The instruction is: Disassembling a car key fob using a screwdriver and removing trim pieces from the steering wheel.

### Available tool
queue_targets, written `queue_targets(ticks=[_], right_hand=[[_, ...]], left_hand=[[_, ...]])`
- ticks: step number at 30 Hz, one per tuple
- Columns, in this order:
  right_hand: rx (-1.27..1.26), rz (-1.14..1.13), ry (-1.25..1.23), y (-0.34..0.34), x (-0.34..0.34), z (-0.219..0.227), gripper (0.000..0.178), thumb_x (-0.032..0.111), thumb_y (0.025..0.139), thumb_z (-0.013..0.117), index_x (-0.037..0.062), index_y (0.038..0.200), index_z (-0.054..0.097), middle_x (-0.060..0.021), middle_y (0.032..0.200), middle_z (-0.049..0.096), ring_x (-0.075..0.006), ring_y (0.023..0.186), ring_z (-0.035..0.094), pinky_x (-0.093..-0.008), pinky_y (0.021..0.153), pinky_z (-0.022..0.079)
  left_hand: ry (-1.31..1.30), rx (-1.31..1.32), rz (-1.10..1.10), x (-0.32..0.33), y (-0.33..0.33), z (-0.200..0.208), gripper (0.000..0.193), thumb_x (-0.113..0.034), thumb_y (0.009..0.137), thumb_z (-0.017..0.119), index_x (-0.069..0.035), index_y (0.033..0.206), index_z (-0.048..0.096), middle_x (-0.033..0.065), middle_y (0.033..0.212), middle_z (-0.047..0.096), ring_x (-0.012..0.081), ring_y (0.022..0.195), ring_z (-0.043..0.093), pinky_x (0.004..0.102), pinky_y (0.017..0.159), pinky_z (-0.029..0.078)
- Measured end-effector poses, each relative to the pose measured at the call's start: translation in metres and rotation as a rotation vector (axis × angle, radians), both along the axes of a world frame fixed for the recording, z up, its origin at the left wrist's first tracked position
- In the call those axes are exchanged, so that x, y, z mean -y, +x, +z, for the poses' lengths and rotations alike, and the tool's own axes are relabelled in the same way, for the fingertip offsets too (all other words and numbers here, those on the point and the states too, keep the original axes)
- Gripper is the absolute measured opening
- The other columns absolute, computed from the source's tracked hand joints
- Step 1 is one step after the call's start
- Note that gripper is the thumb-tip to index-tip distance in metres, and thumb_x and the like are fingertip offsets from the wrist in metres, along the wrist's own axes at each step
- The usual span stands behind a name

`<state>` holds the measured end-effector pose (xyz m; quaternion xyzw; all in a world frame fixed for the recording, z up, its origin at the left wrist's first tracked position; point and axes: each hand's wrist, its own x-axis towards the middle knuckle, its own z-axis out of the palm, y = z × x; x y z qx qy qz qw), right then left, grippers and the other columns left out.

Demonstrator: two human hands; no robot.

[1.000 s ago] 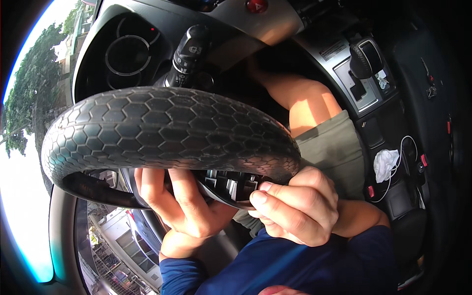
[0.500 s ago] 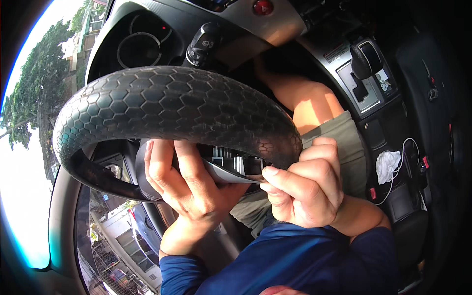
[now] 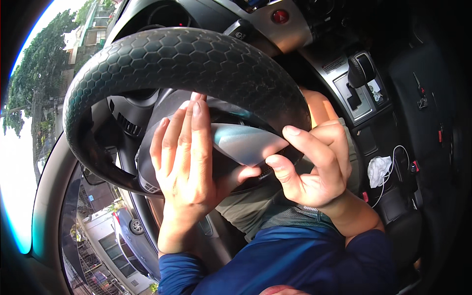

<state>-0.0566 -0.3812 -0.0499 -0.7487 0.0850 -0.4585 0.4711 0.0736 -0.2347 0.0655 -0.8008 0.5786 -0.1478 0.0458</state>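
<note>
The black steering wheel [image 3: 182,54], its rim covered in a hexagon pattern, stands in front of me. A pointed silver trim piece [image 3: 246,143] lies face up at the wheel's right spoke, beside the dark centre pad [image 3: 157,120]. My left hand [image 3: 189,162] rests over the pad with its fingers stretched out, the thumb reaching under the trim's lower edge. At the trim's right tip is my right hand [image 3: 317,169]. Its index finger and thumb are apart, the fingertips at the tip and the lower edge, with no grip visible.
To the right stand the gear lever [image 3: 361,71] and console, with a crumpled white item [image 3: 379,171] and a white cable [image 3: 392,169]. A red hazard button [image 3: 280,16] sits on the dashboard. The door window at left shows a parked car [image 3: 130,236].
The silver trim has turned from edge-on to face up, covering the opening seen before. My right hand has loosened its pinch, and my left fingers have straightened. The view has shifted slightly.
</note>
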Motion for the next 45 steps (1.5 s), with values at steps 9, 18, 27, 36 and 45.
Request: queue_targets(ticks=[9, 18, 27, 36, 45], right_hand=[[-0.167, -0.072, -0.053, -0.005, -0.023, 0.019, 0.062, 0.012, 0.067, 0.099, 0.0016, 0.119, 0.067, -0.0138, 0.113, 0.056, -0.0261, 0.102, 0.059, -0.0351, 0.088, 0.052], [-0.183, -0.12, -0.106, -0.005, -0.029, 0.032, 0.064, 0.001, 0.071, 0.094, -0.0009, 0.126, 0.061, -0.0125, 0.112, 0.063, -0.0228, 0.097, 0.066, -0.0335, 0.084, 0.056], [-0.071, -0.089, 0.125, 0.001, -0.034, 0.029, 0.028, 0.0, 0.09, 0.082, -0.0007, 0.117, 0.072, -0.0092, 0.096, 0.076, -0.0124, 0.082, 0.074, -0.024, 0.07, 0.059], [-0.027, -0.102, 0.29, 0.003, -0.036, 0.032, 0.023, -0.002, 0.096, 0.076, -0.0033, 0.118, 0.069, -0.011, 0.102, 0.075, -0.0132, 0.094, 0.073, -0.0252, 0.084, 0.06], [-0.045, -0.149, 0.272, 0.005, -0.038, 0.034, 0.019, -0.001, 0.095, 0.076, -0.0018, 0.113, 0.071, -0.0087, 0.099, 0.077, -0.0105, 0.086, 0.074, -0.0216, 0.075, 0.058]], left_hand=[[-0.163, -0.232, -0.111, -0.004, 0.023, 0.007, 0.068, -0.027, 0.081, 0.083, 0.0, 0.14, 0.063, 0.014, 0.134, 0.071, 0.035, 0.123, 0.066, 0.0455, 0.108, 0.048], [-0.394, -0.589, -0.276, 0.0, 0.038, 0.01, 0.031, 0.003, 0.079, 0.082, -0.005, 0.108, 0.078, 0.0105, 0.102, 0.077, 0.0272, 0.099, 0.074, 0.0358, 0.09, 0.057], [-0.493, -0.585, -0.212, -0.002, 0.04, 0.003, 0.026, 0.001, 0.084, 0.079, -0.003, 0.11, 0.077, 0.013, 0.103, 0.076, 0.0276, 0.096, 0.076, 0.0335, 0.083, 0.059], [-0.359, -0.371, -0.184, -0.014, 0.025, 0.015, 0.039, -0.018, 0.089, 0.07, -0.003, 0.125, 0.068, 0.0147, 0.109, 0.066, 0.0317, 0.1, 0.068, 0.044, 0.09, 0.053], [-0.436, -0.298, -0.246, -0.019, 0.016, 0.015, 0.04, -0.019, 0.088, 0.071, -0.002, 0.123, 0.066, 0.0137, 0.108, 0.067, 0.0315, 0.101, 0.067, 0.0433, 0.092, 0.051]])
